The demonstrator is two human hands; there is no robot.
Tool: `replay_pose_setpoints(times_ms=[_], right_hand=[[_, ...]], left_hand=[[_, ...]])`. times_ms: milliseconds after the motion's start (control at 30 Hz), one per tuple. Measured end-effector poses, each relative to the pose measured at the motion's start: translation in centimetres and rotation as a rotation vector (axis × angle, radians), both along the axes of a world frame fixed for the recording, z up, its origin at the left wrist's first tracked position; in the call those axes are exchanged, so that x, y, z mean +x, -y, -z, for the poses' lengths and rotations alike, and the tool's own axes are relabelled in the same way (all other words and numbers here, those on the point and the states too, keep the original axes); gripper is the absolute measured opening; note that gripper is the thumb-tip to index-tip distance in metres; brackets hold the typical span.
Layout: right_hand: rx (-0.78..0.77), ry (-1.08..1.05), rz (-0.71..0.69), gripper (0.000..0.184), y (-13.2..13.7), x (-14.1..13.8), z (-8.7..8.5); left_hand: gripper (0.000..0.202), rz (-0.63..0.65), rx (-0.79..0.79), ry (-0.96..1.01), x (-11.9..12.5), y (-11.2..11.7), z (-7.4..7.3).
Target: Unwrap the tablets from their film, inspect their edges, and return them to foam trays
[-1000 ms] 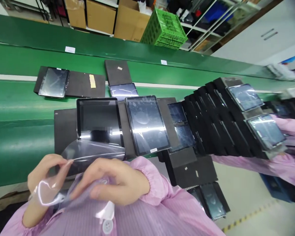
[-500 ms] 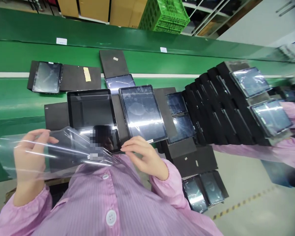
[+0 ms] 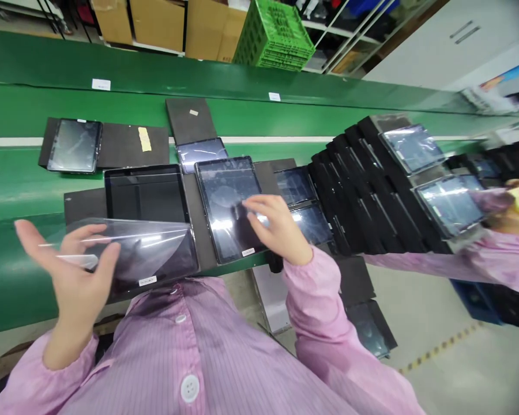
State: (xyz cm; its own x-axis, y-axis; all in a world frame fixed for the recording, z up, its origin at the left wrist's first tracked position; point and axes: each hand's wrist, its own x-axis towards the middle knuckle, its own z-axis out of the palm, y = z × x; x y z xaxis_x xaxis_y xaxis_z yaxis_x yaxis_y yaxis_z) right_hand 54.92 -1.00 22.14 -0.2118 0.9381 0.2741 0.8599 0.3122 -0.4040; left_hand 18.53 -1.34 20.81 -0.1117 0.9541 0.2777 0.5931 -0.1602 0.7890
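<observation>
My left hand (image 3: 80, 276) is at the left side of a large black tablet (image 3: 147, 196), its fingers spread apart. A sheet of clear film (image 3: 155, 233) lies over the lower part of that screen, and its left end passes among my fingers without a visible grip. My right hand (image 3: 281, 227) hovers over or lightly touches a second tablet (image 3: 225, 202) with a film-covered, glossy screen. Its fingers are stretched out, with nothing visible between them. Black boxes lie under both tablets.
Another tablet (image 3: 74, 145) lies on a black box at the back left. A tall row of black boxes (image 3: 350, 178) with tablets stands to the right. Beyond it a co-worker's hand (image 3: 510, 213) holds something yellow. A stack of green crates (image 3: 277, 34) stands behind the bench.
The film has come down flatter over the large tablet, and my left hand's fingers have spread. My right hand has moved from the large tablet's lower corner up and right, over the second tablet.
</observation>
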Motion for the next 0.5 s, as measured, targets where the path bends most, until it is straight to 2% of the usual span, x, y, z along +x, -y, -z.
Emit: replay_pose_setpoints(times_ms=[133,267,400,500], right_hand=[[-0.086,0.113,0.099,0.042,-6.9,3.9,1.2],[-0.221,0.026,0.08,0.045,-12.2,5.1,1.5],[-0.33,-0.141,0.025,0.035,-14.3,5.2,1.3],[-0.286,-0.223,0.015,0.029,-14.6,5.4,1.5]], left_hand=[[0.086,0.241,-0.085,-0.33,3.5,1.2,0.5],[0.072,0.448,0.021,-0.578,6.5,2.1,1.4],[0.066,0.665,0.121,-0.659,9.4,2.8,1.6],[0.062,0.735,0.16,-0.673,11.7,2.9,1.6]])
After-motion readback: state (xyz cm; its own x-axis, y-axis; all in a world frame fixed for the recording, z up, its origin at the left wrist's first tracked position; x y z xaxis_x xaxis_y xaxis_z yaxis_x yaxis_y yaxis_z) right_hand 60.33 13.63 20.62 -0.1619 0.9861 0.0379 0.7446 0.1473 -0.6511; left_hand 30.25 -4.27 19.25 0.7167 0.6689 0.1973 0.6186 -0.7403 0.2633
